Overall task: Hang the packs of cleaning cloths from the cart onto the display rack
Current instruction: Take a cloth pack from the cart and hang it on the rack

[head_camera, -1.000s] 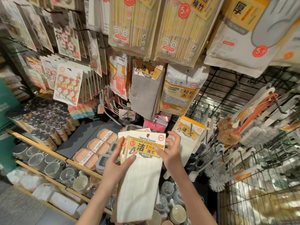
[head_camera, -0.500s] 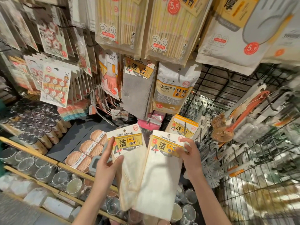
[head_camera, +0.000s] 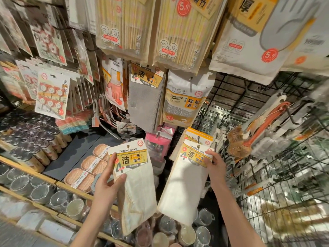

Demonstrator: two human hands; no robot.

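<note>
crowded shop display rack [head_camera: 249, 111], shelf [head_camera: 58, 184] of cups below

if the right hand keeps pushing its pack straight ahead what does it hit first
Most likely the cleaning towel pack already hanging just behind the pack that the right hand holds; the two headers overlap in this view. Depth is unclear, so the gap between them cannot be judged.

A household-goods shop: price-stickered packs [head_camera: 181, 31] on a wire display rack [head_camera: 249, 104], shelved cups [head_camera: 58, 198].
</note>
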